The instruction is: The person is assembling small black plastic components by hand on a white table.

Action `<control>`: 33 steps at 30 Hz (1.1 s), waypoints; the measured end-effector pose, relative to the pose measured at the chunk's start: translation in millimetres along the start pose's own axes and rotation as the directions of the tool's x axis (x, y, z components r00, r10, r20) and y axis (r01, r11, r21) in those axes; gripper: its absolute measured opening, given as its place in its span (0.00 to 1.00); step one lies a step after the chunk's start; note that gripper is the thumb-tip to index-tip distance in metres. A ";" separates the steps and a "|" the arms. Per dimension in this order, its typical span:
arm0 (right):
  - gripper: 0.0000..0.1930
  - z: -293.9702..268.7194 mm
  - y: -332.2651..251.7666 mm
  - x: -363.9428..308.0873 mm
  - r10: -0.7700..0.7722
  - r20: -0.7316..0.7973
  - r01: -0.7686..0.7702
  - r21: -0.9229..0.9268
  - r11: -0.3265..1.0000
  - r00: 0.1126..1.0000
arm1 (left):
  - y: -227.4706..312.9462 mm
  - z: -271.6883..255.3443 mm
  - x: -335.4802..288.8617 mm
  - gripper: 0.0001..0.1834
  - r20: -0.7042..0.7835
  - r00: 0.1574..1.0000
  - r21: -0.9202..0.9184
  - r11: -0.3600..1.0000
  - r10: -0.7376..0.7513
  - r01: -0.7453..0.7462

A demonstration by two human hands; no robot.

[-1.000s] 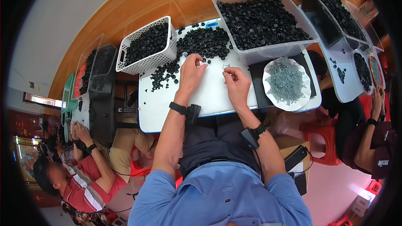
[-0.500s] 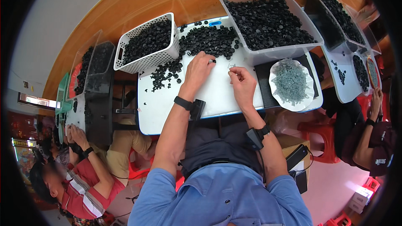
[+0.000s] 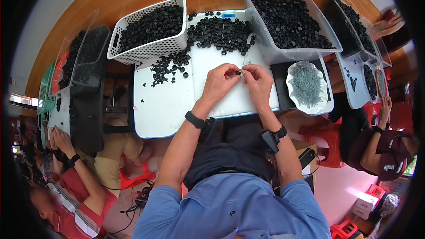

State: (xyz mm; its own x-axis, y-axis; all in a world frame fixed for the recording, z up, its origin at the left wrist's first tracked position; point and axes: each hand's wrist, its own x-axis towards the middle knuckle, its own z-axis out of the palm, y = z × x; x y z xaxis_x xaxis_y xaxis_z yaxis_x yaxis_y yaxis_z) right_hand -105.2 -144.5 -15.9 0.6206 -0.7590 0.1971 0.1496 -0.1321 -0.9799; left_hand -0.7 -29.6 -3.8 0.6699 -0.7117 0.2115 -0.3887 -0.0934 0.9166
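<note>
Over the white tabletop my two hands meet fingertip to fingertip. My left hand is closed on a small black round cap. Thumb and forefinger of my right hand are pinched at the cap's edge; whatever tiny piece they hold is too small to make out. Beyond my hands spreads a pile of black caps. Smaller black parts lie scattered to the left. On the right, a white scalloped plate holds a heap of thin grey-green pieces.
A white perforated basket and a clear plastic bin, both full of black parts, stand along the table's far side. A black mat lies under the plate. People work at tables on both sides, near red stools.
My left hand has drawn back from the cap pile with a cap, and my right hand has come in to meet it. The whole view has shifted slightly.
</note>
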 end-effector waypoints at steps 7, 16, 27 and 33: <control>0.04 2.1 1.0 -2.7 -0.011 -0.010 0.011 -0.008 1.000 1.000 | -0.4 -3.7 -0.4 0.12 -0.003 1.000 -0.005 1.000 -0.014 0.014; 0.04 3.0 -1.2 -2.7 -0.051 -0.003 0.050 -0.104 0.993 0.999 | -1.0 -1.3 0.7 0.12 0.009 1.000 0.046 0.999 0.010 -0.011; 0.03 -1.0 6.9 -1.2 -0.071 0.012 0.071 -0.096 0.993 0.997 | -0.4 -0.9 0.1 0.14 0.047 0.999 0.017 1.000 -0.015 0.014; 0.04 1.8 4.1 -1.0 -0.090 0.047 0.096 -0.150 0.984 0.995 | -5.6 -3.4 -1.1 0.13 0.051 0.997 -0.059 0.996 -0.063 0.066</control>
State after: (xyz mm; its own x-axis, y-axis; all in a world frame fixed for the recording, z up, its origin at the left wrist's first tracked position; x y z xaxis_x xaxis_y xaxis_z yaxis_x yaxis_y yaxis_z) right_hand -103.9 -143.1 -20.0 0.6400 -0.7131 0.2861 0.0916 -0.2989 -0.9499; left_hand 2.9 -25.9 -8.0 0.6598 -0.7391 0.1356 -0.3056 -0.0991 0.9470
